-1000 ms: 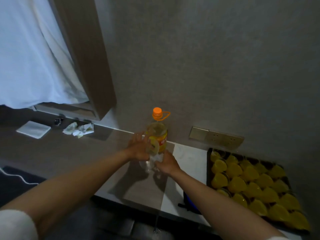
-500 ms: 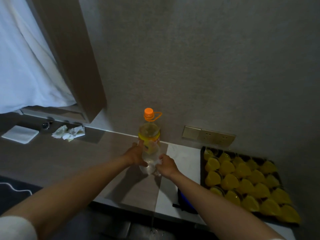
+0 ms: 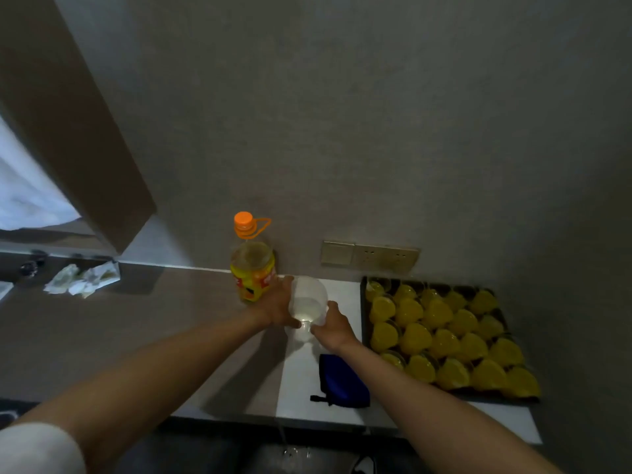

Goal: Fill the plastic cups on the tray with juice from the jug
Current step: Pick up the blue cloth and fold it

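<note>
Both hands, left [image 3: 277, 307] and right [image 3: 331, 326], had lifted the clear plastic cup [image 3: 307, 300] rightward, off the orange-capped juice bottle [image 3: 252, 268]; fingers curled round it.

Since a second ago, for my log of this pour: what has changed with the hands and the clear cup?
Both hands, left hand and right hand, still hold the clear cup, but have brought it from in front of the juice jug to its right, toward the tray. The jug, still capped, the filled cups and the blue pouch stayed put.
</note>
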A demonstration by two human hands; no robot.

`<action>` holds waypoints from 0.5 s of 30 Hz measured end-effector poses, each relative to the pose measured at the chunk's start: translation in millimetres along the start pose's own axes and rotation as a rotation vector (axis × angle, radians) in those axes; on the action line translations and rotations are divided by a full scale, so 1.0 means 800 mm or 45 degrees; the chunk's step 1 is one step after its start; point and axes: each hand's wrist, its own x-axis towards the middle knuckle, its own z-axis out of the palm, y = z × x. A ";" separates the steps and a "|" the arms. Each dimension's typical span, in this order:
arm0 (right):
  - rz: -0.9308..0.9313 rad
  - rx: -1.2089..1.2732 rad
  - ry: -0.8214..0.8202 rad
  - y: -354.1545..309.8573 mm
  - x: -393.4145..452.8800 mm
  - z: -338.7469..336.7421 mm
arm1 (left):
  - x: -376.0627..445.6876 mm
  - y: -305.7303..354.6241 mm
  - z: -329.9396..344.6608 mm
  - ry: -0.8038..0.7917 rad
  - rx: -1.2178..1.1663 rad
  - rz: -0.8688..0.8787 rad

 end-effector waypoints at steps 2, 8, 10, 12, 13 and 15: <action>0.033 0.024 0.030 0.012 -0.001 -0.014 | 0.000 0.027 -0.002 -0.022 -0.047 -0.022; 0.088 0.078 0.124 0.047 0.003 -0.037 | 0.017 0.074 0.005 -0.120 -0.058 -0.030; 0.091 0.104 0.165 0.056 0.000 -0.047 | 0.023 0.086 0.011 -0.129 -0.087 0.005; 0.084 0.112 0.196 0.061 -0.009 -0.058 | 0.028 0.095 0.016 -0.138 -0.114 0.029; 0.084 0.123 0.179 0.066 -0.011 -0.063 | 0.030 0.098 0.018 -0.145 -0.122 0.040; 0.115 0.133 0.130 0.070 -0.017 -0.070 | 0.036 0.103 0.022 -0.166 -0.136 0.067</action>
